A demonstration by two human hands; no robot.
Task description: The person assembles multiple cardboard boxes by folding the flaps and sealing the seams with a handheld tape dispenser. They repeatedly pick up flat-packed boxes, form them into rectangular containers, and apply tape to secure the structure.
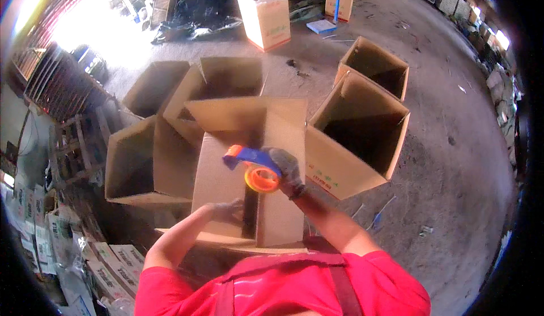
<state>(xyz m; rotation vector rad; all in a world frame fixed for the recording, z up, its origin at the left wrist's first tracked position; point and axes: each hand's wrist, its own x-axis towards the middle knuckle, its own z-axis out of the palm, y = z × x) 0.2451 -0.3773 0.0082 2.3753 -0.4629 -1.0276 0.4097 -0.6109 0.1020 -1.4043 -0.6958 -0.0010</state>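
Observation:
In front of me stands a brown cardboard box [283,202] with its flaps partly folded and a dark gap between two of them. My right hand [287,171], in a dark grey glove, is closed round a blue and orange tape dispenser [258,158] above the box. A roll of orange-yellow tape [262,178] sits in the dispenser. My left hand [228,211], in a greyish glove, is at the box's left flap beside the gap. Its fingers are blurred, so their grip is unclear.
Open cardboard boxes stand to the left [133,163] and right [354,134]. Farther off are a tall box [265,21] and a blue platform scale [321,27]. Flattened cartons [116,265] lie at lower left. Scraps litter the concrete floor [442,163].

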